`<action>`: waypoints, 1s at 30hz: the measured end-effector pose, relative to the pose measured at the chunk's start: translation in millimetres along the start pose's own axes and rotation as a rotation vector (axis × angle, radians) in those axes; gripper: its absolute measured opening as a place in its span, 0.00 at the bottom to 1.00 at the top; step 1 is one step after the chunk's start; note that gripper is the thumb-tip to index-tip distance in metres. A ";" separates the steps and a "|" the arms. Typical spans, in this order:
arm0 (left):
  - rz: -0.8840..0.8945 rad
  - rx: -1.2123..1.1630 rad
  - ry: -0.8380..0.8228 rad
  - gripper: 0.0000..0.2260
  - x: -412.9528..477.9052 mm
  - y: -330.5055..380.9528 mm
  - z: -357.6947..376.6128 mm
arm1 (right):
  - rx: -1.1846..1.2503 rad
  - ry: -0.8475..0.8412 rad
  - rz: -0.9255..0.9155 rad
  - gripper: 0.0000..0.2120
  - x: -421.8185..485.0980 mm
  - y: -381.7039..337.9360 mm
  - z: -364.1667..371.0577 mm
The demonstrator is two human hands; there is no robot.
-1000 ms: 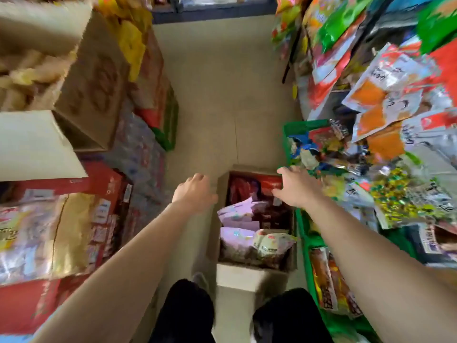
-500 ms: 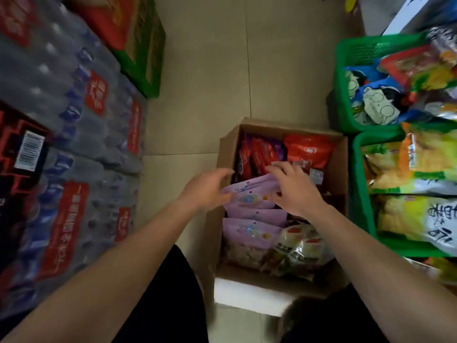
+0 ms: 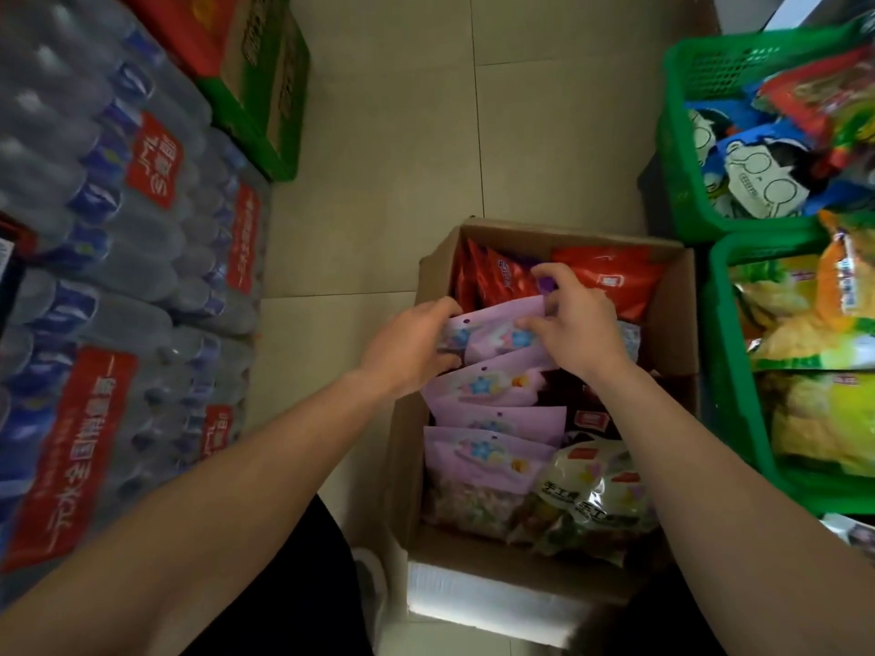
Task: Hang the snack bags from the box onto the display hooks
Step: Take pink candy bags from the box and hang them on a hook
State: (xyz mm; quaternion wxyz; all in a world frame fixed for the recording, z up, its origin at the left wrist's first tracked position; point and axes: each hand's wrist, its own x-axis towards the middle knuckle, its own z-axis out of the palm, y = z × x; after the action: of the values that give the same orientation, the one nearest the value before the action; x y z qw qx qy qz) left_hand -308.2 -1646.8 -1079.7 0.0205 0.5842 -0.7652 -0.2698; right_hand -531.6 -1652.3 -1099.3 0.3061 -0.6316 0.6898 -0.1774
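- Grip: left hand [image 3: 409,345] curls round the left end of the top pink bag [image 3: 492,331]; right hand [image 3: 580,324] pinches its upper right edge. Both are closed on that one bag.
- Bag sits mid-box [image 3: 674,298], leaning against red bags [image 3: 497,281]; not lifted clear, as far as I can tell.
- Progress, my reading: early. Box looks nearly full, with more pink bags [image 3: 487,461] stacked toward the body and clear bags [image 3: 592,494] at near right. Hooks out of view; nothing seen hung.
- Room: box walls close on both sides; straight up is free. Baskets [image 3: 679,134] just beside on the right, water packs [image 3: 118,277] well left, bare floor [image 3: 379,182] between.
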 end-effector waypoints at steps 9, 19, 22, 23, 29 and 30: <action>-0.213 -0.346 0.096 0.07 34.9 -27.0 2.8 | -0.116 -0.191 0.053 0.08 3.2 30.9 -9.2; -0.096 -0.685 -0.028 0.09 36.8 2.8 11.4 | -0.015 0.142 0.025 0.11 8.5 -11.8 -7.8; -0.036 -0.463 -0.020 0.04 34.8 5.7 10.7 | -0.063 0.170 0.024 0.14 7.5 -16.2 -3.7; -0.038 -0.354 0.014 0.03 34.6 6.2 10.5 | -0.091 0.177 0.007 0.15 5.3 -18.0 -2.2; -0.144 -0.301 0.055 0.02 41.3 -3.7 1.9 | -0.088 0.211 -0.126 0.16 -22.4 -4.0 -8.7; -0.146 -0.307 0.053 0.02 42.7 -5.4 1.5 | -0.084 0.151 -0.142 0.13 -27.7 2.3 -9.6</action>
State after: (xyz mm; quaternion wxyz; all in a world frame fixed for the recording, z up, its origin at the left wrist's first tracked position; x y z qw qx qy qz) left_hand -317.5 -1685.8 -1095.5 0.1099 0.6353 -0.6695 -0.3690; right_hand -539.1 -1626.2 -1088.0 0.2131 -0.6761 0.6712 -0.2166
